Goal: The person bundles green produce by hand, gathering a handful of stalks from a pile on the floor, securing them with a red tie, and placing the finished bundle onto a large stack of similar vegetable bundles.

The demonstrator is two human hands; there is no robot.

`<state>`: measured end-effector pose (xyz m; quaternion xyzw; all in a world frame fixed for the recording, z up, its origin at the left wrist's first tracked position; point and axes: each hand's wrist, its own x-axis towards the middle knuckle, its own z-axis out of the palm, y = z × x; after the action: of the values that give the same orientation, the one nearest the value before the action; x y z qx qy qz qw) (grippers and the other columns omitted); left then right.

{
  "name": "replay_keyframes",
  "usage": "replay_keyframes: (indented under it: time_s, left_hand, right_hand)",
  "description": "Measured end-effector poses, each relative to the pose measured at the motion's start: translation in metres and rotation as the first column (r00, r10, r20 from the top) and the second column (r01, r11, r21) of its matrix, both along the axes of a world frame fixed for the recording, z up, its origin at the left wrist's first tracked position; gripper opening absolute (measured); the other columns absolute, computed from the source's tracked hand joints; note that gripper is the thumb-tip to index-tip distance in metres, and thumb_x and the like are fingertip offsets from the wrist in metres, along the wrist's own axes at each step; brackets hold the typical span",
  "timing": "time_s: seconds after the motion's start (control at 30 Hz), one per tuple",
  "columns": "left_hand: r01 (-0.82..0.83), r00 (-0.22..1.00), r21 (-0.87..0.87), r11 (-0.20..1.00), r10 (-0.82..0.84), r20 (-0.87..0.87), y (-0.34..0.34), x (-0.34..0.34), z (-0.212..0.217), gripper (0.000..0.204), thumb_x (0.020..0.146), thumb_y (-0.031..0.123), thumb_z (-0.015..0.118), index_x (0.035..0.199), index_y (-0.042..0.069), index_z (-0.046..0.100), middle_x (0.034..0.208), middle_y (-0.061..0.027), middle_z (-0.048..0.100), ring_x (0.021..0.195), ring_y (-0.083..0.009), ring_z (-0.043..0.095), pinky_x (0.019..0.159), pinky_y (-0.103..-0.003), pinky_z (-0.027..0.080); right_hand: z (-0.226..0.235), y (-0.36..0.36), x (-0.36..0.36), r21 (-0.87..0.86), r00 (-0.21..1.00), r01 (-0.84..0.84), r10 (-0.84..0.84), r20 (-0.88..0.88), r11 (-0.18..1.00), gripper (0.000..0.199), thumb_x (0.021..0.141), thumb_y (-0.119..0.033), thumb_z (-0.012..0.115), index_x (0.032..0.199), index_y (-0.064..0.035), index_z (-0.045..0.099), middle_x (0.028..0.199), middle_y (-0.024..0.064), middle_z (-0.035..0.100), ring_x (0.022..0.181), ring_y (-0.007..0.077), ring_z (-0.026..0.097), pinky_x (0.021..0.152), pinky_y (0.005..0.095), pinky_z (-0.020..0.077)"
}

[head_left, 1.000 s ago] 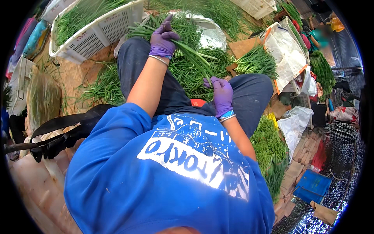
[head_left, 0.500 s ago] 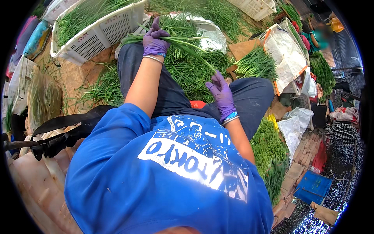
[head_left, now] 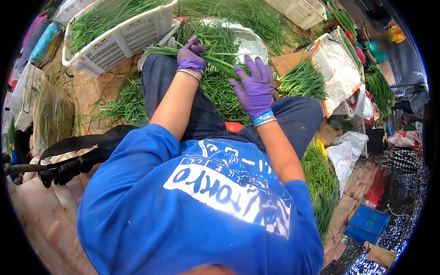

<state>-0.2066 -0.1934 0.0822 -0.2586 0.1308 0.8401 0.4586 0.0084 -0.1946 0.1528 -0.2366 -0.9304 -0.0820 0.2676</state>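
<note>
The left hand (head_left: 190, 56), in a purple glove, is clenched around a thin bunch of chives (head_left: 215, 57), held level above the person's lap. The stalks stick out to both sides of the fist. The right hand (head_left: 255, 87), also gloved, is spread with its fingers loose, just beside the bunch's right end; whether it touches the stalks I cannot tell. Under both hands lies a heap of greens (head_left: 220, 91). A white crate (head_left: 123, 41) of greens stands at the left.

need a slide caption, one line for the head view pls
Seated person in purple gloves: left hand grips a bunch of green chives, right hand open above the pile beside a white basket.
</note>
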Motion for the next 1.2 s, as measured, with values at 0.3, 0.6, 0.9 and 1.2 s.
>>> replay_keyframes:
  time_s: [0.3, 0.6, 0.9, 1.2]
  left_hand:
    - [0.007, 1.000, -0.011, 1.000, -0.007, -0.029, -0.005, 0.003, 0.000, 0.009, 0.082, 0.005, 0.048, 0.084, 0.004, 0.057, 0.065, 0.0009, 0.056, 0.039, -0.0057, 0.039, 0.049, -0.024, 0.045]
    - [0.006, 1.000, -0.031, 0.999, -0.006, -0.023, -0.008, 0.004, 0.003, 0.012, 0.084, 0.009, 0.047, 0.081, 0.007, 0.058, 0.067, 0.0033, 0.056, 0.040, -0.0045, 0.040, 0.051, -0.024, 0.045]
    - [-0.038, 0.999, -0.037, 0.999, 0.037, -0.025, -0.013, -0.006, 0.005, 0.016, 0.084, 0.008, 0.043, 0.088, 0.007, 0.057, 0.066, 0.0047, 0.054, 0.040, -0.0046, 0.037, 0.052, -0.024, 0.044]
    - [-0.013, 0.998, -0.121, 0.993, 0.005, -0.068, -0.009, 0.001, 0.010, 0.033, 0.086, 0.010, 0.028, 0.086, 0.003, 0.059, 0.055, 0.0051, 0.052, 0.038, -0.0040, 0.036, 0.049, -0.023, 0.039]
  right_hand:
    - [-0.017, 0.012, -0.040, -0.195, 0.999, 0.034, -0.039, -0.025, 0.980, 0.019, 0.066, -0.028, 0.063, 0.074, -0.0107, 0.062, 0.121, 0.0057, 0.046, 0.112, 0.0281, 0.038, 0.097, 0.0415, 0.0221]
    - [-0.028, 0.008, -0.040, -0.405, 0.985, -0.059, -0.013, -0.173, 0.912, 0.011, 0.067, -0.012, 0.062, 0.071, -0.0027, 0.058, 0.107, 0.0105, 0.055, 0.100, 0.0278, 0.046, 0.088, 0.0352, 0.0344]
    - [-0.036, -0.001, 0.038, -0.390, 0.958, -0.171, 0.246, 0.149, 0.905, 0.010, 0.068, -0.018, 0.059, 0.074, -0.0102, 0.059, 0.124, 0.0054, 0.042, 0.115, 0.0267, 0.035, 0.099, 0.0441, 0.0216]
    - [-0.043, 0.000, 0.047, -0.310, 0.946, -0.094, 0.182, 0.268, 0.946, 0.010, 0.069, -0.019, 0.057, 0.073, -0.0114, 0.060, 0.118, 0.0053, 0.047, 0.113, 0.0253, 0.038, 0.098, 0.0463, 0.0204]
